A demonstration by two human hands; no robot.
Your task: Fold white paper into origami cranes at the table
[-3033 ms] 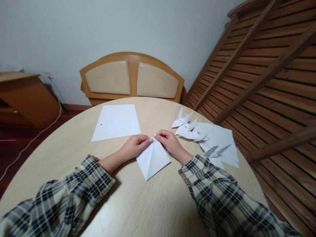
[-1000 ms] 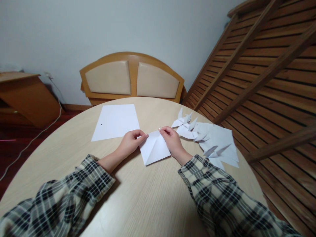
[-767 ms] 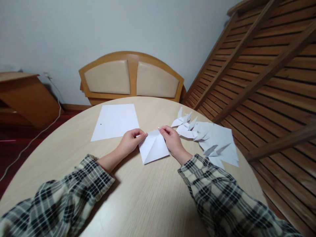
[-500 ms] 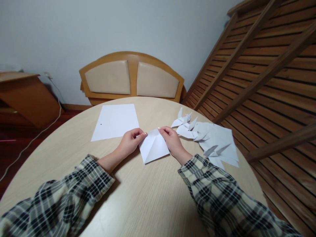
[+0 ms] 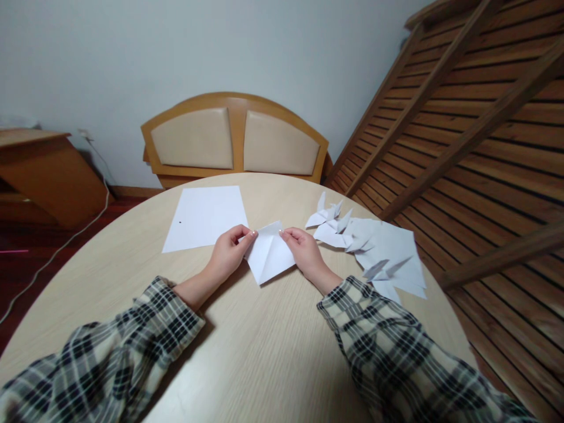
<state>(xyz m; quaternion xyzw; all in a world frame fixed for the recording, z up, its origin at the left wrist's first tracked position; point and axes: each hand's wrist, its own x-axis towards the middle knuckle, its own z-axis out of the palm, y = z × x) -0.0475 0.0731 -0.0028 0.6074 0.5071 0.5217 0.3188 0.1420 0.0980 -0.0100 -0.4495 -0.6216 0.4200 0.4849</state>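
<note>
A creased white folded paper (image 5: 268, 255) is lifted a little off the round table (image 5: 247, 352), its lower point toward me. My left hand (image 5: 229, 252) pinches its left upper edge between thumb and fingers. My right hand (image 5: 304, 249) pinches the right upper edge the same way. Both hands are closed on the sheet, with plaid sleeves behind them.
A flat white sheet (image 5: 207, 216) lies behind my left hand. Several folded paper cranes (image 5: 335, 226) and loose white sheets (image 5: 392, 252) lie to the right. A wooden chair (image 5: 235, 141) stands behind the table. A slatted wooden frame (image 5: 467, 135) leans at the right.
The paper's top has spread open as my hands drew apart. The sheet has risen and shifted slightly away from me.
</note>
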